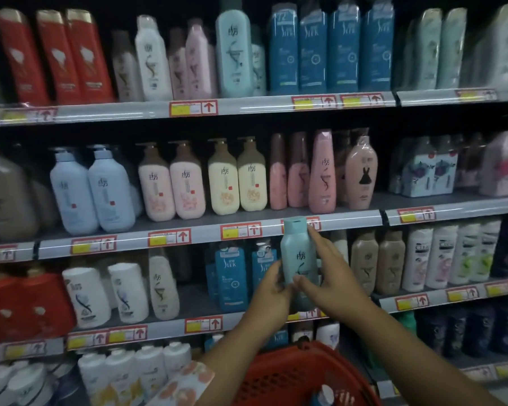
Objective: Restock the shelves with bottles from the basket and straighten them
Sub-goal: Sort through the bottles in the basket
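Observation:
I hold a teal bottle [296,253] upright in front of the shelves, its cap level with the second shelf's edge. My left hand [272,291] grips its lower left side and my right hand [332,276] wraps its right side, thumb across the front. A matching, larger teal bottle [234,51] stands on the top shelf. The red basket [294,373] hangs below my arms at the bottom centre, with a bottle partly visible inside it.
Shelves [188,232] packed with bottles fill the view: red ones at the top left, blue packs [332,51] at the top right, pump bottles [236,177] on the second shelf. A gap lies on the third shelf to the left of the blue packs [232,276].

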A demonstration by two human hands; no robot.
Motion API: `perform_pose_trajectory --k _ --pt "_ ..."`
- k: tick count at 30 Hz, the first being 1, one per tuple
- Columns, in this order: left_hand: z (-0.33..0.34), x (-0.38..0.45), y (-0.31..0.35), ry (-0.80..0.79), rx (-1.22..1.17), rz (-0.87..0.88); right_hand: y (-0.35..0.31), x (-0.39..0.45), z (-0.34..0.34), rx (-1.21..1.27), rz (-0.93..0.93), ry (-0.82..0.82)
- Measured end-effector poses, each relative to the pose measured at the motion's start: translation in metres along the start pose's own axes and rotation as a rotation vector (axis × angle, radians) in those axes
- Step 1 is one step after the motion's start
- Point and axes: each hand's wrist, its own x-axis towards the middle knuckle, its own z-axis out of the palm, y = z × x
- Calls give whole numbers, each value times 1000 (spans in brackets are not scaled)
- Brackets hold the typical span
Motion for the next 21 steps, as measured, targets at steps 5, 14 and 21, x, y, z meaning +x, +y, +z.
perform_pose_trajectory --k 5,14,21 --pt "27 34 -23 -24 37 -47 47 7 -2 30 52 41" --pt "55 92 -94 -7 99 -119 146 14 17 104 206 31" --pt "60 141 -139 70 66 -176 183 33 38 99 255 -94"
